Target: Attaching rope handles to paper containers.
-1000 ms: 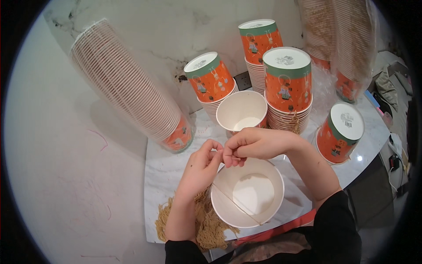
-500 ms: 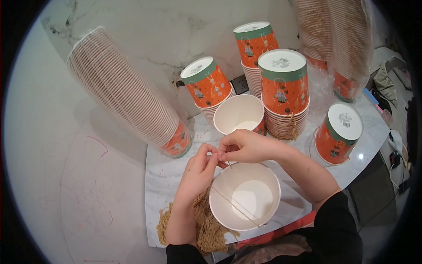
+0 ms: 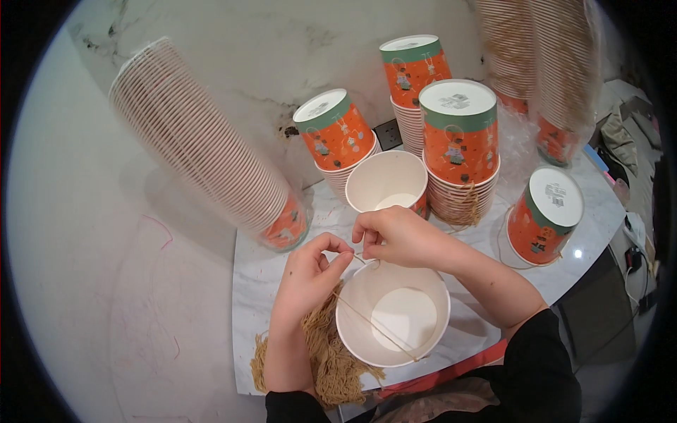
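A paper bucket, white inside, stands mouth up before me. A thin tan string runs slantwise across its mouth, from the near right rim up toward my left hand. My left hand is at the bucket's far left, thumb and forefinger pinched on the string. My right hand hovers over the far rim with curled fingers closed; a short, curling bit of string shows just below them. A small gap separates the two hands. Beside the bucket, partly beneath my left forearm, lies a heap of tan strings.
Behind my hands stands another upright bucket. Upside-down stacks of orange-and-green buckets line the wall. One inverted bucket sits at right. A tall wrapped stack leans at left; more wrapped stacks stand far right.
My hands were touching at the fingertips and have drawn slightly apart, the left going left. A short bit of string now shows between them. The buckets stay in place.
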A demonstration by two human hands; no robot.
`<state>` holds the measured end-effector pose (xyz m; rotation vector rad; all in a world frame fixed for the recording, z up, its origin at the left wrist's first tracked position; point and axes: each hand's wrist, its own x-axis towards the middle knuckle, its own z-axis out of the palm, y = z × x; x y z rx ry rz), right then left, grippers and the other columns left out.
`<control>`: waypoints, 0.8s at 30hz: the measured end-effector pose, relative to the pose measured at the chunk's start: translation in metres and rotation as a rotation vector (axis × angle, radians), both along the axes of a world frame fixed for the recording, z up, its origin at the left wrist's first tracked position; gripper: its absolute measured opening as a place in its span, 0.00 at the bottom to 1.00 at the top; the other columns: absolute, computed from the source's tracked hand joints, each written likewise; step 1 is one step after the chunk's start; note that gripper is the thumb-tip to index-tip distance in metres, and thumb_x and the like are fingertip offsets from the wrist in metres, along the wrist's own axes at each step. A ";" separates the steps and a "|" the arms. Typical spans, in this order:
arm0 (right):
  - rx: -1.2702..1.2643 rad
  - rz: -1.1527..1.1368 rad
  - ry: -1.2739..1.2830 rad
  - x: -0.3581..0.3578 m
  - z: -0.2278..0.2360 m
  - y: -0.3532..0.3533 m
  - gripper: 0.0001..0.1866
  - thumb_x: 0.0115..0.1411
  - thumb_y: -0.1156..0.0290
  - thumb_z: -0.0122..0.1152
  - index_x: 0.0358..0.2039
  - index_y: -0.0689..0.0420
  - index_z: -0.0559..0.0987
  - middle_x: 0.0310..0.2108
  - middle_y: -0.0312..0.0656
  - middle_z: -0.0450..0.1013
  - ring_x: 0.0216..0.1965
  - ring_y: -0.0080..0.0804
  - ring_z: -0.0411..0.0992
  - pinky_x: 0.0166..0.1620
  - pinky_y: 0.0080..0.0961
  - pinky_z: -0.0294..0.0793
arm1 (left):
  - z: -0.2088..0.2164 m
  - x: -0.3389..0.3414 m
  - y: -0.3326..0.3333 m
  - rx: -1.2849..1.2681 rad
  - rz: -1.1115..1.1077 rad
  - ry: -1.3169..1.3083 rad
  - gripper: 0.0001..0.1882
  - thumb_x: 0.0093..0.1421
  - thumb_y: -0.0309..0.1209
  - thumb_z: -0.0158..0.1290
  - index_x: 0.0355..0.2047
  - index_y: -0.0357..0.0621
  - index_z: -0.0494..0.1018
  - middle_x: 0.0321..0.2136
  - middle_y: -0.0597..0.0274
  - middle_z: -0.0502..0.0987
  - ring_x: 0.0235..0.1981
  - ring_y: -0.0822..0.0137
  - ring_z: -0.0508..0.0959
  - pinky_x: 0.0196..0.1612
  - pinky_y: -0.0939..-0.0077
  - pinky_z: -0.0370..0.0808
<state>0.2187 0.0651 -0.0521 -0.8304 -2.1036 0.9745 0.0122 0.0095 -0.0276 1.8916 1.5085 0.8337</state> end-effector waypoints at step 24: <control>0.020 0.050 -0.097 0.005 0.006 0.000 0.15 0.54 0.78 0.64 0.42 0.59 0.73 0.29 0.41 0.79 0.32 0.32 0.79 0.39 0.29 0.77 | -0.016 -0.012 0.020 -0.113 -0.073 -0.150 0.15 0.55 0.24 0.60 0.44 0.35 0.81 0.28 0.69 0.82 0.22 0.86 0.68 0.25 0.86 0.63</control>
